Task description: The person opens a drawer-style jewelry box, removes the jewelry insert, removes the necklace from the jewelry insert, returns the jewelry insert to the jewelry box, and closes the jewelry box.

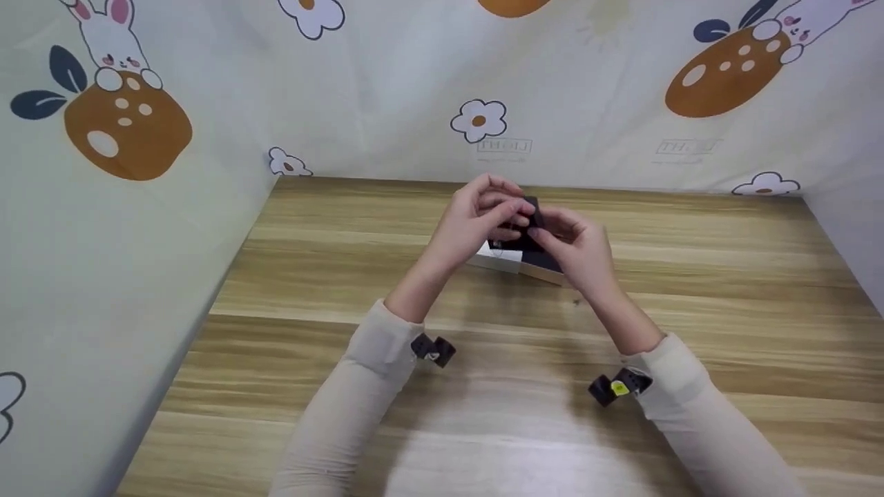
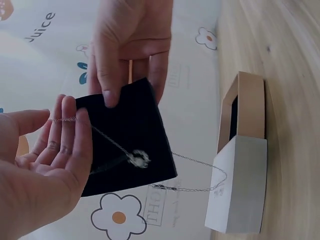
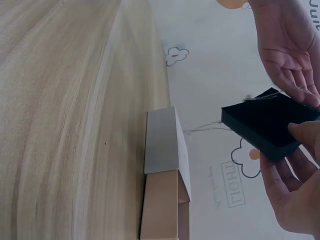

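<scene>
My right hand (image 1: 583,252) holds a square black jewellery pad (image 2: 145,117) by one edge, thumb on its face and fingers behind. A silver necklace (image 2: 138,159) with a small ring-shaped pendant lies against the pad, and a loop of its chain hangs past the pad's edge. My left hand (image 1: 463,224) is at the opposite side, with the chain running over its fingers and up to the thumb tip, where it is pinched. The pad is held up above the table, tilted, close over a small box.
The box stands on the wooden table (image 1: 331,290), its white sleeve (image 2: 240,185) partly slid off a tan drawer (image 2: 251,105) with a dark inside. Behind the table hangs a pale patterned cloth (image 1: 387,96), and another stretch of it borders the left side.
</scene>
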A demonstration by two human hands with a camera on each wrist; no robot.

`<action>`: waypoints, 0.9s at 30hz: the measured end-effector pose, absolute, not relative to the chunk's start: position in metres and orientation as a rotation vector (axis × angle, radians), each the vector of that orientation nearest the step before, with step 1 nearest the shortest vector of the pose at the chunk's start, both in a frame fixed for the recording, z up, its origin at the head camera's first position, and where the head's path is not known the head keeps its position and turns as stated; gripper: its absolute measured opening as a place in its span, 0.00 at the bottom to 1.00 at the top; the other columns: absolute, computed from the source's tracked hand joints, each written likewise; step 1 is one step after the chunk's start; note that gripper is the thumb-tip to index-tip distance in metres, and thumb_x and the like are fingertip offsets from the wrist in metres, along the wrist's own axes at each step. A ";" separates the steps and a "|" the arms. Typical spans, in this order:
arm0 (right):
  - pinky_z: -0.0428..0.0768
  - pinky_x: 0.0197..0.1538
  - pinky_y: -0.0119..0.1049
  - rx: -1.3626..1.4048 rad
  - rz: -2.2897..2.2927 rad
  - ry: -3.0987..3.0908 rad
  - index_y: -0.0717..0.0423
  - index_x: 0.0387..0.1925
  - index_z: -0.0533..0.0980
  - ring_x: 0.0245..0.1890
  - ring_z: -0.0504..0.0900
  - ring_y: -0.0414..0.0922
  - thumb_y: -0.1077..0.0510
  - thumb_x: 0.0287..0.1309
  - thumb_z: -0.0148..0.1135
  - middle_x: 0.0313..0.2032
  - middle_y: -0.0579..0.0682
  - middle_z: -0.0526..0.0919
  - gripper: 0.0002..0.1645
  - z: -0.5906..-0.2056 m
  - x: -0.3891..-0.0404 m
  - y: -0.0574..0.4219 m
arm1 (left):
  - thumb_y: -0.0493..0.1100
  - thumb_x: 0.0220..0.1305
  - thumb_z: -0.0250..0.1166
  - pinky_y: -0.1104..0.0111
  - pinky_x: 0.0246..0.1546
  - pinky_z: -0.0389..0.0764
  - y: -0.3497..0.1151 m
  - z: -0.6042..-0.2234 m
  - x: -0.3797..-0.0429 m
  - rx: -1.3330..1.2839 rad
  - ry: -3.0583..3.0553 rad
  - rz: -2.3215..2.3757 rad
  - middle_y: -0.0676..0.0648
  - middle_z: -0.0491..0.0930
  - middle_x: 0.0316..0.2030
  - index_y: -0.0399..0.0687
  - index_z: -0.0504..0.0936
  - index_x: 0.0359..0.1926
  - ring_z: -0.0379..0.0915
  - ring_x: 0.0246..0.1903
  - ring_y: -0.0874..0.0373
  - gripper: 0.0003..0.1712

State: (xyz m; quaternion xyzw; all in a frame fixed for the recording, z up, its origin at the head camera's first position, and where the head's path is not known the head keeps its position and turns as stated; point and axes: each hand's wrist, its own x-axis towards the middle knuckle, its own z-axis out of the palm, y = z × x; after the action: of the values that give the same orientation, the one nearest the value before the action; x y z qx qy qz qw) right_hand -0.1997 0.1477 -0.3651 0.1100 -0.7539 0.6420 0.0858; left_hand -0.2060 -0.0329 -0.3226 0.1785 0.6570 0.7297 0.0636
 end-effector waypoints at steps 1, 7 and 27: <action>0.84 0.47 0.25 0.332 1.907 -2.264 0.69 0.48 0.82 0.40 0.86 0.33 0.68 0.58 0.68 0.40 0.47 0.89 0.15 -0.365 -0.199 0.148 | 0.31 0.71 0.57 0.68 0.37 0.88 -0.033 -0.322 -0.206 0.531 1.964 2.203 0.33 0.85 0.44 0.32 0.73 0.49 0.83 0.34 0.63 0.09; 0.83 0.46 0.22 0.339 1.821 -2.363 0.69 0.48 0.82 0.39 0.84 0.28 0.69 0.59 0.66 0.44 0.59 0.88 0.15 -0.365 -0.197 0.149 | 0.28 0.70 0.55 0.72 0.33 0.87 -0.033 -0.317 -0.207 0.556 1.927 2.184 0.32 0.80 0.55 0.31 0.73 0.53 0.83 0.34 0.63 0.12; 0.84 0.42 0.24 0.282 1.822 -2.356 0.69 0.47 0.82 0.35 0.84 0.32 0.68 0.58 0.67 0.34 0.44 0.88 0.14 -0.368 -0.198 0.165 | 0.32 0.71 0.56 0.63 0.43 0.88 -0.047 -0.317 -0.211 0.556 1.929 2.259 0.38 0.78 0.60 0.34 0.75 0.57 0.82 0.41 0.59 0.16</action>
State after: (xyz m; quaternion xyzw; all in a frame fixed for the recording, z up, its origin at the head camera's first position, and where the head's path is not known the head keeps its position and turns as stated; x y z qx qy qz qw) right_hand -0.1985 0.1650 -0.3680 0.0940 -0.7853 0.6073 0.0747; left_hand -0.2113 -0.0465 -0.3169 0.1837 0.6372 0.7461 0.0596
